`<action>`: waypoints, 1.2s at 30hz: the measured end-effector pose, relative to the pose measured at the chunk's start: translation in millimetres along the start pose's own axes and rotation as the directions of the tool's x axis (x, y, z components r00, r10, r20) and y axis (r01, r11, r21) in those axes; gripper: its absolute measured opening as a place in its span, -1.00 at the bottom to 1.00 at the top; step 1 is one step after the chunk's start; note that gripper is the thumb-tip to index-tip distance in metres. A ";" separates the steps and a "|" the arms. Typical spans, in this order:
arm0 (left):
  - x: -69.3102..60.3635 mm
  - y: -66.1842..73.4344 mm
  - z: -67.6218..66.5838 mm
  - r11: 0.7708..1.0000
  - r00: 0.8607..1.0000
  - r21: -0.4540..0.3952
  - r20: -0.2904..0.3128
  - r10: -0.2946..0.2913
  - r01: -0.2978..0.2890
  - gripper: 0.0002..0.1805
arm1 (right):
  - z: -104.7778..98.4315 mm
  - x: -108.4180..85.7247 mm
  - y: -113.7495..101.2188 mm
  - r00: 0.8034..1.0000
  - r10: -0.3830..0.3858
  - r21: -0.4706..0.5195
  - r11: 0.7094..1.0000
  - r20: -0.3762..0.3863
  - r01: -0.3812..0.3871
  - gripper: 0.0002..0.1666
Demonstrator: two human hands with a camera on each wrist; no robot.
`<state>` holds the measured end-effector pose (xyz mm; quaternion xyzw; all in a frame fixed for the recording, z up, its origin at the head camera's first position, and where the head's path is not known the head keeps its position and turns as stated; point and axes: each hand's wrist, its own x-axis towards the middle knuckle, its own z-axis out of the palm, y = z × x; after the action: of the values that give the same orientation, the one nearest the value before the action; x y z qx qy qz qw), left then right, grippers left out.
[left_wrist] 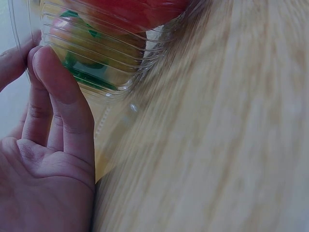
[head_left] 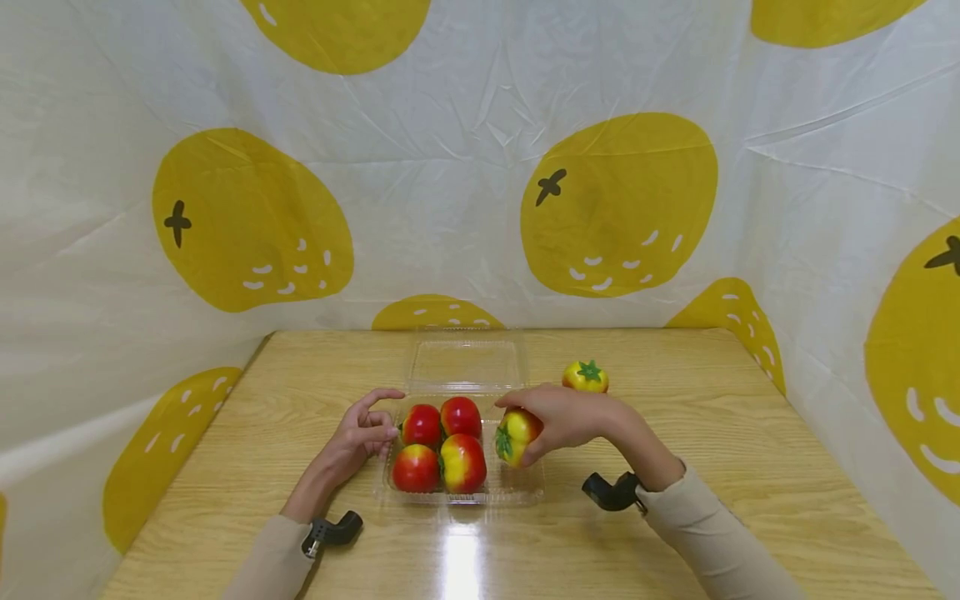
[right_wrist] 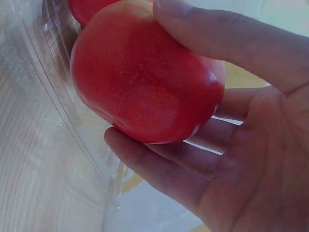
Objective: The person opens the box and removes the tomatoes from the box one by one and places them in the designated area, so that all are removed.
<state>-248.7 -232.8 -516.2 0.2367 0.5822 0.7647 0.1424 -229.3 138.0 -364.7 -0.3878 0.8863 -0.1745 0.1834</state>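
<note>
A clear plastic clamshell container point(head_left: 459, 498) stands in the middle of the table with several glossy red-and-yellow fruits point(head_left: 463, 463) in its left and middle part. My right hand point(head_left: 566, 414) grips another fruit point(head_left: 517, 435) over the container's right side, thumb and fingers round it, its green leafy top turned left. In the right wrist view this fruit point(right_wrist: 145, 72) shows its red side. At the container's left edge, my left hand point(head_left: 360, 433) pinches the rim between thumb and fingers. Through the ribbed wall point(left_wrist: 104, 48) a fruit's green top shows in the left wrist view.
The container's clear lid point(head_left: 467, 365) lies folded back toward the far edge of the wooden table point(head_left: 315, 375). One more yellow-and-red fruit point(head_left: 586, 377) sits behind my right hand. A white cloth point(head_left: 435, 208) with yellow fruit prints hangs around the table.
</note>
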 end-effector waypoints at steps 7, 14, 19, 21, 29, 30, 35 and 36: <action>0.8 -0.1 -0.3 1.000 1.000 -0.004 -0.019 -0.017 0.017 -0.44 | -2.6 -9.8 8.0 0.998 -0.034 0.062 0.997 -0.055 0.037 -0.12; 1.5 -0.1 -0.3 0.999 0.999 0.007 -0.028 -0.031 0.032 -0.44 | -2.7 -20.6 13.6 0.991 -0.060 0.101 0.992 -0.118 0.073 -0.14; 1.3 -0.1 -0.1 0.999 0.998 0.022 -0.044 -0.038 0.039 -0.43 | -0.6 -26.5 16.4 0.985 -0.062 0.125 0.989 -0.160 0.083 -0.17; 1.1 -0.1 -0.2 0.999 0.999 0.029 -0.041 -0.034 0.035 -0.43 | 0.9 -28.9 18.2 0.982 -0.057 0.139 0.987 -0.177 0.082 -0.17; 0.3 -0.6 -1.3 1.000 0.999 0.014 -0.033 -0.021 0.022 -0.43 | 5.7 -33.4 26.7 0.969 -0.039 0.198 0.976 -0.242 0.088 -0.18; 0.3 -0.7 -1.2 1.000 0.999 0.009 -0.029 -0.020 0.020 -0.44 | 6.4 -33.8 27.6 0.968 -0.036 0.207 0.974 -0.249 0.089 -0.18; 0.6 -0.7 -1.1 1.000 1.000 -0.007 -0.012 -0.011 0.010 -0.46 | 9.2 -36.3 31.8 0.958 -0.032 0.220 0.971 -0.285 0.098 -0.16; 0.7 -0.8 -1.2 1.000 1.000 -0.007 -0.009 -0.008 0.008 -0.46 | 9.7 -36.5 32.5 0.957 -0.029 0.223 0.970 -0.290 0.097 -0.16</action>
<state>-250.0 -233.2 -517.1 0.2306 0.5810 0.7672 0.1437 -222.0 184.5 -380.9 -0.3627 0.8636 -0.3376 0.0929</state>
